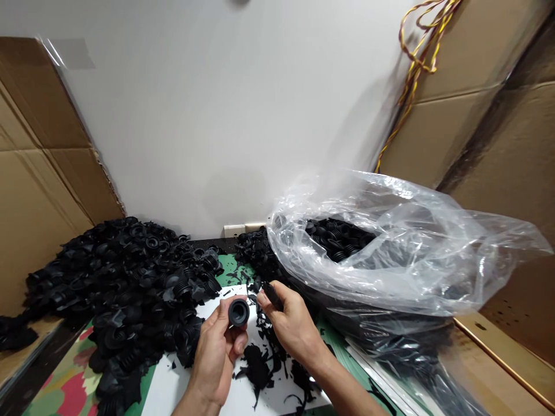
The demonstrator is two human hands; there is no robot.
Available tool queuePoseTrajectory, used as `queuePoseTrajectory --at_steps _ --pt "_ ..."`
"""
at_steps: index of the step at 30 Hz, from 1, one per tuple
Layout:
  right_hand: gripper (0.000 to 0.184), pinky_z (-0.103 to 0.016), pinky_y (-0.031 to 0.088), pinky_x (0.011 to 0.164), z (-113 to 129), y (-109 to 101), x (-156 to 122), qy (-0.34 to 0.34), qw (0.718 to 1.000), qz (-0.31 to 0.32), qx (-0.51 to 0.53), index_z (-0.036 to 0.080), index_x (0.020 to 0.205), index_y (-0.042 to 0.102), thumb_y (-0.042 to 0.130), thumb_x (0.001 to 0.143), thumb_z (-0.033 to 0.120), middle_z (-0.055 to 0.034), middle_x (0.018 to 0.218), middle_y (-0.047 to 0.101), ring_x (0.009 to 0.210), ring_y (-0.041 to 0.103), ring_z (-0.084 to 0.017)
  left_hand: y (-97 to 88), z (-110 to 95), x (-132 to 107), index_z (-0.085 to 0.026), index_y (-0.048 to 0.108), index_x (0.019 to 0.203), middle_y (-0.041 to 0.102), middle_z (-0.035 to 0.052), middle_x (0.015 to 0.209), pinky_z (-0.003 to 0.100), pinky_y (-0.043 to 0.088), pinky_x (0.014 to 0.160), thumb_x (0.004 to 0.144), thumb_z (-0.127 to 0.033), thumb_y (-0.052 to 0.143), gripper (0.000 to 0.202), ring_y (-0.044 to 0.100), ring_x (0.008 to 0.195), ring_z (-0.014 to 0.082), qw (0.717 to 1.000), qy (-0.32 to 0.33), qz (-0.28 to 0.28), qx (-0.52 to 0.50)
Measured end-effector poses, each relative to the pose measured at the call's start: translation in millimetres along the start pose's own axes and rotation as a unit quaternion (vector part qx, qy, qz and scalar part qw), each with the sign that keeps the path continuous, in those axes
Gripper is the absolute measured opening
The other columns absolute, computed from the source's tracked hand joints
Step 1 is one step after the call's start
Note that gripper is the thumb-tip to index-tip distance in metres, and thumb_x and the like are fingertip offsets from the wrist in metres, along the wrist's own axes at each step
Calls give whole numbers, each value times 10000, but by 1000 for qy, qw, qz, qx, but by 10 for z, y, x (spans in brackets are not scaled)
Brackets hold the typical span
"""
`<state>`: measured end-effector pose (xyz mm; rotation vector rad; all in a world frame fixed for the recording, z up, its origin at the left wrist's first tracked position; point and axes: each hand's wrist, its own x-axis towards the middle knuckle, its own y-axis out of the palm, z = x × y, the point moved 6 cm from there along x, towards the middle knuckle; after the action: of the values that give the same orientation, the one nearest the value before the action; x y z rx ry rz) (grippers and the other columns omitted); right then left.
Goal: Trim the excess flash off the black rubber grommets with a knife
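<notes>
Left hand [217, 349] pinches a ring [238, 312]; right hand [293, 325], at 3 o'clock, grips a black piece [272, 294]. A loose pinch could lose either among the scraps [259, 365].

Left hand: the bare left hand [218, 346] is held low at centre, thumb raised and fingers curled inward, closed in a pinch.
Left wrist: the bare left wrist [195, 398] is kept straight and is cut off by the bottom edge.
Right hand: the bare right hand [289, 323] is held back upward, just beside the left, fingers closed in a grip.
Right forearm: the bare right forearm [347, 390] is angled in from the lower right.
</notes>
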<state>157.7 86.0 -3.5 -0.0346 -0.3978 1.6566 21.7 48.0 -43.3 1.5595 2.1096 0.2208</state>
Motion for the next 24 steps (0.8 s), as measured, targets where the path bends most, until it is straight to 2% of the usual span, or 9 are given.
queuePoseTrajectory --at_steps 8,11,14,19,24 --pt "278 -234 307 524 -42 29 3 19 999 15 29 190 629 449 498 793 408 43 587 422 565 375 -122 17 -22 -13 -188 669 996 442 -74 529 143 244 388 665 -535 708 481 365 385 23 1000 2 12 20" --pt "304 -236 297 526 -75 54 15 27 997 28 71 185 628 457 511 787 438 46 584 396 562 353 -118 33 -59 -20 -187 674 990 412 -83 503 139 240 400 658 -527 719 477 359 401 27 999 24 19 39" --pt "345 -236 279 525 -78 102 15 26 990 61 123 175 616 473 544 774 474 42 587 382 561 329 -111 35 -135 -32 -184 687 972 418 -83 492 140 240 402 618 -516 750 489 354 418 36 993 75 13 86" --pt "407 -230 226 467 -89 180 -23 49 972 102 204 168 613 514 610 718 550 59 525 344 486 270 -85 18 -277 -33 -178 715 910 539 -47 655 159 313 452 510 -362 834 456 397 475 40 974 158 2 162" --pt "404 -223 190 440 -115 209 -54 72 959 112 249 163 631 551 670 671 547 71 501 323 453 241 -71 23 -370 -19 -173 709 927 432 -95 519 166 252 414 510 -238 791 430 308 429 46 958 171 5 232"
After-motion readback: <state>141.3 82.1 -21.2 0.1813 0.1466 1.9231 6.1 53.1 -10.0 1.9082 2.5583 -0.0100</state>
